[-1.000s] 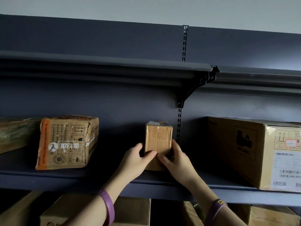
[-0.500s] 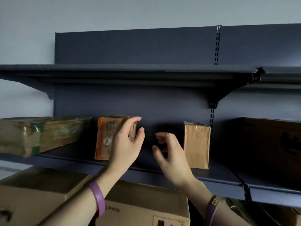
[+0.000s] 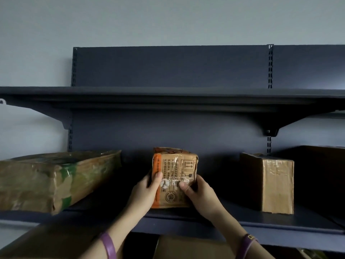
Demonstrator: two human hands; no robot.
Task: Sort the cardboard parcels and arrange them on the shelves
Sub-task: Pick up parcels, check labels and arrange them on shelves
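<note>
Here, I see both hands gripping one small cardboard parcel (image 3: 177, 165) with an orange edge and printed handling marks. The left hand (image 3: 145, 191) curls round its left side, the right hand (image 3: 199, 195) round its right side, both thumbs on the front. The parcel stands between the hands, its base on the dark shelf (image 3: 242, 225). Well left of the left hand lies a long taped parcel (image 3: 52, 180). Right of the right hand, apart from it, stands a plain brown parcel (image 3: 274, 184).
</note>
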